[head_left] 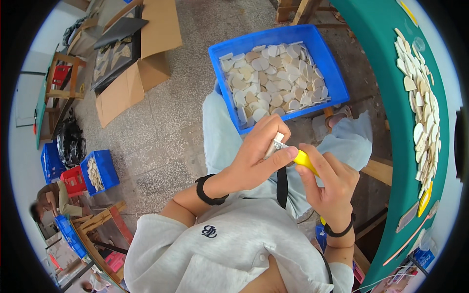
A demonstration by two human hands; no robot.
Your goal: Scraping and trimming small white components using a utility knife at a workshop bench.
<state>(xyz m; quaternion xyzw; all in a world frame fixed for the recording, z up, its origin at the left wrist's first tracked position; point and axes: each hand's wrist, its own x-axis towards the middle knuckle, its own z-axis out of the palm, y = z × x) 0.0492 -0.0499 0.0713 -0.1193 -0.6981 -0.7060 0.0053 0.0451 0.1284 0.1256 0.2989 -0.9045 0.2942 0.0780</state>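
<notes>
1. Your left hand is curled around a small pale wooden piece, pinching it between thumb and fingers just above your lap.
2. Your right hand is closed in a grip on a yellow-handled knife; its short metal blade lies against the piece, and your left thumb presses on the yellow handle.
3. The piece sits between both hands, near the middle of the scene, just this side of the blue crate.
4. That crate rests on your knees, farther out, filled with flat pale wooden pieces.
5. To your right, a green table carries a long heap of similar pale pieces along its edge, with another yellow tool at the near end.
6. To the far left an open cardboard box lies on the stone floor, and a smaller blue crate of pieces stands nearer on the left.
</notes>
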